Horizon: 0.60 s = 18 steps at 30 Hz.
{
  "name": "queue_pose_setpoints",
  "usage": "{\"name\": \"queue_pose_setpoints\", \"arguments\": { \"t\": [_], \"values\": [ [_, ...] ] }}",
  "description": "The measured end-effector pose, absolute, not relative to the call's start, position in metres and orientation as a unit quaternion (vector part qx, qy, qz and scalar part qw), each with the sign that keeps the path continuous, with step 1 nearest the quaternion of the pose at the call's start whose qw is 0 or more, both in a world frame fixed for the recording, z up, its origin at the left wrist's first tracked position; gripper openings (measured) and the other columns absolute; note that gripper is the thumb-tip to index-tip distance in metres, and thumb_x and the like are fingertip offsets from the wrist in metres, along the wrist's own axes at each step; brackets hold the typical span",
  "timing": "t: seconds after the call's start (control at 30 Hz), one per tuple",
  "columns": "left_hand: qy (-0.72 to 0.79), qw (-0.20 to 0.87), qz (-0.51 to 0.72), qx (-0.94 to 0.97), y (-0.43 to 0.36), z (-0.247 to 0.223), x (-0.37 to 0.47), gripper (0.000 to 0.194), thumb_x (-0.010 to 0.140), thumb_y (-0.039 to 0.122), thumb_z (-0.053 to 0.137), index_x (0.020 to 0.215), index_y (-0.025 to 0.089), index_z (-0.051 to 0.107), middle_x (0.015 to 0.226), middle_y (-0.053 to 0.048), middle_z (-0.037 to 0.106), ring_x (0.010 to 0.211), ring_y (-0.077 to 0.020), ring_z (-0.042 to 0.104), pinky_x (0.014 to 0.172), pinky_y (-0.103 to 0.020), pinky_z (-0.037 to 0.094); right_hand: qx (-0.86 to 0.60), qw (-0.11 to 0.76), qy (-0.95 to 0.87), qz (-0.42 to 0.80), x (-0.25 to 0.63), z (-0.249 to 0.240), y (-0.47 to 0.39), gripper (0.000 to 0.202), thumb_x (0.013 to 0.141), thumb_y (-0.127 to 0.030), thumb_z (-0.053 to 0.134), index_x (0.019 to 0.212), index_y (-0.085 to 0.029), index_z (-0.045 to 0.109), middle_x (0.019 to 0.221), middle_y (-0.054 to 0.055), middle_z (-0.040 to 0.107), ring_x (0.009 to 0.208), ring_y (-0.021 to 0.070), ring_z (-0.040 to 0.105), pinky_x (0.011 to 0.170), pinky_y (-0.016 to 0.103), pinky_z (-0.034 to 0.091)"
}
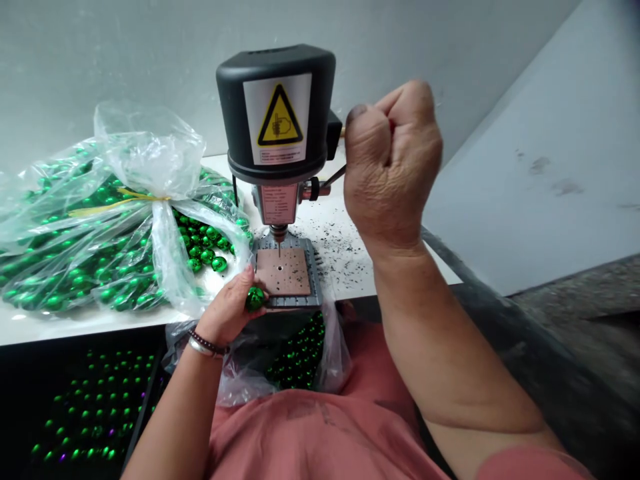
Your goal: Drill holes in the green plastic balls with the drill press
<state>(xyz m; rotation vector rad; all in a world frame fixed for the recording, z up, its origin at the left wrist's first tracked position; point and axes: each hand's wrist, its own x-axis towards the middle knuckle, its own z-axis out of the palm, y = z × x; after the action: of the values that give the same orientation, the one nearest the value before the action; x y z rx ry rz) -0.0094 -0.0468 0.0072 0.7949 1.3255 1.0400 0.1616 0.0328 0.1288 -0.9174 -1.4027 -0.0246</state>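
My left hand (231, 308) pinches a shiny green ball (255, 299) beside the front left corner of a brown square board (293, 277). The board has a small hole and lies on the metal base (313, 267) of a small drill press (275, 60). A thin drill bit (279, 248) points down over the board, apart from the ball. My right hand (395, 160), raised at the machine's right side, is closed in a fist around the end of the drill press lever (336, 177); the grip itself is hidden by my fingers.
A tied clear plastic bag (150, 150) of green balls lies left on the white table (345, 257). Dark shavings (345, 233) are scattered right of the base. Below the table edge, another plastic bag (337, 347) and a dark container (30, 387) hold more green balls.
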Motion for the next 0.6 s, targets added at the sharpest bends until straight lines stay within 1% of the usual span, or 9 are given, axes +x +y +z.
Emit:
{"name": "queue_pose_setpoints", "arguments": {
  "t": [0.07, 0.13, 0.2, 0.3, 0.33, 0.4, 0.5, 0.53, 0.6],
  "values": [
    [0.511, 0.651, 0.503, 0.252, -0.044, 0.008, -0.007, 0.026, 0.073, 0.044, 0.06, 0.074, 0.017, 0.056, 0.071, 0.0, 0.059, 0.069, -0.0124, 0.059, 0.062, -0.025, 0.05, -0.401, 0.67, -0.624, -0.011, 0.162, 0.128, 0.034, 0.022, 0.084, -0.031, 0.039, 0.066, -0.022, 0.03, 0.06, -0.004, 0.03, 0.057, 0.0088, 0.031, 0.062, 0.025, 0.033],
    [0.472, 0.67, 0.531, 0.212, -0.043, 0.01, -0.006, 0.015, 0.068, 0.023, 0.066, 0.076, 0.015, 0.058, 0.073, -0.001, 0.06, 0.075, -0.0125, 0.061, 0.072, -0.026, 0.051, -0.387, 0.678, -0.625, -0.013, 0.162, 0.127, 0.034, 0.022, 0.084, -0.032, 0.039, 0.066, -0.022, 0.031, 0.059, -0.004, 0.029, 0.055, 0.0078, 0.031, 0.06, 0.023, 0.033],
    [0.459, 0.672, 0.546, 0.201, -0.042, 0.011, -0.005, 0.019, 0.061, 0.009, 0.066, 0.079, 0.013, 0.059, 0.074, -0.001, 0.062, 0.077, -0.0135, 0.063, 0.078, -0.027, 0.052, -0.374, 0.686, -0.624, -0.012, 0.162, 0.126, 0.034, 0.023, 0.085, -0.033, 0.038, 0.067, -0.021, 0.032, 0.058, -0.005, 0.029, 0.054, 0.0072, 0.03, 0.058, 0.022, 0.032],
    [0.461, 0.666, 0.554, 0.193, -0.04, 0.011, -0.005, 0.02, 0.063, 0.005, 0.065, 0.081, 0.01, 0.06, 0.075, -0.003, 0.064, 0.077, -0.0158, 0.065, 0.079, -0.029, 0.053, -0.375, 0.687, -0.622, -0.009, 0.162, 0.126, 0.035, 0.022, 0.085, -0.031, 0.04, 0.066, -0.021, 0.032, 0.058, -0.005, 0.029, 0.053, 0.0065, 0.029, 0.057, 0.022, 0.032],
    [0.462, 0.67, 0.549, 0.189, -0.038, 0.011, -0.005, 0.017, 0.065, 0.006, 0.064, 0.081, 0.01, 0.06, 0.076, -0.003, 0.065, 0.078, -0.0164, 0.066, 0.077, -0.028, 0.054, -0.376, 0.687, -0.622, -0.009, 0.162, 0.126, 0.034, 0.022, 0.084, -0.03, 0.04, 0.066, -0.021, 0.031, 0.058, -0.005, 0.029, 0.053, 0.0064, 0.029, 0.057, 0.021, 0.032],
    [0.465, 0.685, 0.53, 0.184, -0.036, 0.01, -0.005, 0.015, 0.069, 0.009, 0.063, 0.083, 0.011, 0.059, 0.076, -0.003, 0.065, 0.075, -0.0167, 0.066, 0.064, -0.023, 0.054, -0.375, 0.687, -0.623, -0.009, 0.162, 0.127, 0.034, 0.022, 0.084, -0.03, 0.041, 0.066, -0.021, 0.031, 0.058, -0.006, 0.029, 0.053, 0.0059, 0.028, 0.056, 0.021, 0.032],
    [0.468, 0.707, 0.502, 0.172, -0.033, 0.011, -0.006, 0.023, 0.072, 0.011, 0.06, 0.094, 0.015, 0.056, 0.072, -0.001, 0.063, 0.062, -0.0133, 0.065, 0.043, -0.015, 0.044, -0.377, 0.684, -0.625, -0.006, 0.163, 0.126, 0.033, 0.023, 0.085, -0.031, 0.041, 0.067, -0.02, 0.032, 0.058, -0.006, 0.03, 0.053, 0.0047, 0.03, 0.056, 0.02, 0.033],
    [0.464, 0.712, 0.499, 0.168, -0.032, 0.011, -0.006, 0.028, 0.072, 0.01, 0.058, 0.099, 0.016, 0.055, 0.071, -0.001, 0.063, 0.058, -0.0123, 0.064, 0.04, -0.014, 0.041, -0.379, 0.683, -0.625, -0.005, 0.164, 0.125, 0.032, 0.022, 0.085, -0.031, 0.04, 0.068, -0.02, 0.032, 0.058, -0.006, 0.031, 0.052, 0.0043, 0.031, 0.056, 0.019, 0.033],
    [0.451, 0.722, 0.496, 0.17, -0.031, 0.012, -0.005, 0.039, 0.072, 0.007, 0.054, 0.11, 0.017, 0.051, 0.07, 0.0, 0.062, 0.058, -0.0121, 0.063, 0.041, -0.015, 0.041, -0.38, 0.681, -0.626, -0.01, 0.164, 0.124, 0.031, 0.022, 0.085, -0.03, 0.041, 0.068, -0.02, 0.032, 0.058, -0.006, 0.032, 0.052, 0.0039, 0.032, 0.055, 0.019, 0.032]
  ]
}}
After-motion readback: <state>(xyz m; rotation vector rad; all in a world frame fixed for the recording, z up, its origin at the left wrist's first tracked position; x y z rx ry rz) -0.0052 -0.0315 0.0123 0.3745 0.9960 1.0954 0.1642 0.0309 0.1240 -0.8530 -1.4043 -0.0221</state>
